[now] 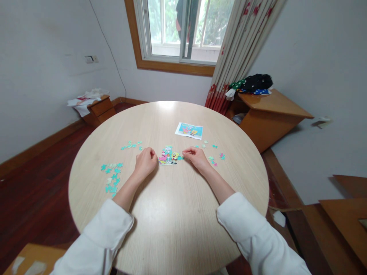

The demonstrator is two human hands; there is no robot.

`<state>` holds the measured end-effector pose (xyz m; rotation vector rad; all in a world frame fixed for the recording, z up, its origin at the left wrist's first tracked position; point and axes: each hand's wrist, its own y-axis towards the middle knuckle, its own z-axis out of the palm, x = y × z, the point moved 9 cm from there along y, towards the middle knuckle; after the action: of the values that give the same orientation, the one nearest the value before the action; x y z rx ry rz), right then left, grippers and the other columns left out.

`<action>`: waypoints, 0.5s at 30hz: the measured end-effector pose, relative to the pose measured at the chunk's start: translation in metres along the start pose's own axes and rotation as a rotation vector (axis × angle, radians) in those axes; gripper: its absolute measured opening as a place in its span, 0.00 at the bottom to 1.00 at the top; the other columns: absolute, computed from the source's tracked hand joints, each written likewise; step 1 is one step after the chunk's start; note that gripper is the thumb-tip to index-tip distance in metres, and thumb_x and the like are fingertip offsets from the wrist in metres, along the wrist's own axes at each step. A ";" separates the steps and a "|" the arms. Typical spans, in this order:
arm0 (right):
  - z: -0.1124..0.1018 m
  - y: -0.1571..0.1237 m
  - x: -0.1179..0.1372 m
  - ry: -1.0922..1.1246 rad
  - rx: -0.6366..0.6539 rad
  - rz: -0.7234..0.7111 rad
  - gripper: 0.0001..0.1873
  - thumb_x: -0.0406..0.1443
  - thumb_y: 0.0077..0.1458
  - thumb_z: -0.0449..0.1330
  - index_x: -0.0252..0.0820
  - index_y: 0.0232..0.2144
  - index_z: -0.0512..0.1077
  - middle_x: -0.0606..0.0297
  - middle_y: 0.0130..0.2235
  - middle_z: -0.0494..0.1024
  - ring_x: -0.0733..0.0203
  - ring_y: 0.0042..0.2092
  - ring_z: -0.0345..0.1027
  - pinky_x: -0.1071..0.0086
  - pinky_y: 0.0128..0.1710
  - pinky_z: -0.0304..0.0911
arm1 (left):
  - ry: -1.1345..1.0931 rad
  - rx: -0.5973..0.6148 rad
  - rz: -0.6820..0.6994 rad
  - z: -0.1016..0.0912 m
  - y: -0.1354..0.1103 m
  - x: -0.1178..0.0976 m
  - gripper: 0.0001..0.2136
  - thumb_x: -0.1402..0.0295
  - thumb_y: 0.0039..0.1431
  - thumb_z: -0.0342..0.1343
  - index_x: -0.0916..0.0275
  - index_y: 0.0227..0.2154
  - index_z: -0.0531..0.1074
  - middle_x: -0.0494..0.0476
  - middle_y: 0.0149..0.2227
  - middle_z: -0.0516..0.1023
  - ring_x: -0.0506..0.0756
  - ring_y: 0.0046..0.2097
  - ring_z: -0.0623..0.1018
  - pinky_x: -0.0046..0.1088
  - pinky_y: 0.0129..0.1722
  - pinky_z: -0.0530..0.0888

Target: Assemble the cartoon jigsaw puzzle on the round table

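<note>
A partly joined jigsaw puzzle (168, 157) with cartoon figures in pink, yellow and teal lies near the middle of the round table (172, 214). At its left edge is my left hand (146, 160), fingers curled and closed; whatever they may hold is hidden. My right hand (196, 157) pinches a small teal puzzle piece (181, 157) at the right edge of the puzzle. Behind the puzzle lies a printed reference picture (189, 131) with similar figures.
Loose teal and pale pieces (114, 176) lie at the left, with another group (131, 145) farther back. More loose pieces (212, 160) are scattered right of my right hand. Beyond the table stand a wooden cabinet (272, 109) with cloths on top and a curtain (229, 57).
</note>
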<state>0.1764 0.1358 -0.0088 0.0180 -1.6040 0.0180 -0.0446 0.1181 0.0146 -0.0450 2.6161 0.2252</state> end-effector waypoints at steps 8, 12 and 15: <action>0.000 0.000 -0.001 0.009 0.005 0.004 0.13 0.42 0.32 0.66 0.40 0.22 0.72 0.69 0.22 0.72 0.66 0.27 0.62 0.68 0.32 0.59 | 0.024 0.017 -0.006 0.000 -0.001 -0.001 0.04 0.73 0.56 0.46 0.60 0.29 0.64 0.56 0.33 0.74 0.56 0.38 0.74 0.32 0.39 0.65; 0.000 0.000 -0.001 -0.010 0.016 0.000 0.13 0.42 0.33 0.65 0.40 0.22 0.72 0.69 0.22 0.72 0.65 0.27 0.62 0.68 0.32 0.58 | 0.021 0.017 0.000 0.002 -0.001 -0.001 0.05 0.73 0.56 0.45 0.60 0.30 0.64 0.56 0.34 0.75 0.57 0.40 0.74 0.33 0.40 0.65; 0.000 0.001 -0.001 -0.015 0.011 0.000 0.13 0.42 0.32 0.65 0.40 0.22 0.72 0.69 0.22 0.71 0.66 0.27 0.61 0.68 0.32 0.58 | 0.020 0.021 0.001 0.002 -0.001 -0.001 0.05 0.73 0.56 0.45 0.60 0.30 0.64 0.56 0.35 0.75 0.57 0.40 0.74 0.33 0.40 0.65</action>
<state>0.1763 0.1363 -0.0103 0.0267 -1.6189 0.0272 -0.0426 0.1177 0.0127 -0.0397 2.6383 0.1988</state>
